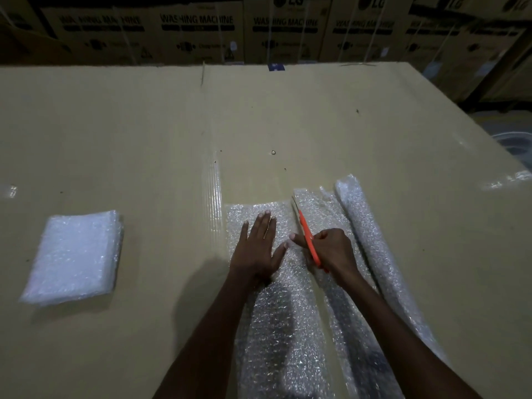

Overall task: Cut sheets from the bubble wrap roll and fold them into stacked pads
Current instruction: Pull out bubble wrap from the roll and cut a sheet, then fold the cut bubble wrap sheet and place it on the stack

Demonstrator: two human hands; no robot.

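Over on the left of the cardboard-covered surface sat the stack of folded pads, squared up pretty neatly and well apart from everything else. A strip of clear tape ran along the cardboard between the pads and the work area.

Moving right, the left hand was pressed flat on the unrolled bubble wrap sheet, fingers straight and spread, thumb angled out toward the cut line. It was just holding the sheet down, not gripping anything.

Right next to it, the right hand had its fingers curled round the orange handles of the scissors. The blades pointed away from the person, with the tip close to the far edge of the sheet. Couldn't tell how far apart the blades were; they looked thin and dark in that light.

Just beside that hand, further right, the rest of the bubble wrap roll lay on the surface, running diagonally from the far side back toward the person.

Along the back, a row of washing machine boxes stood behind the surface, pretty dim.
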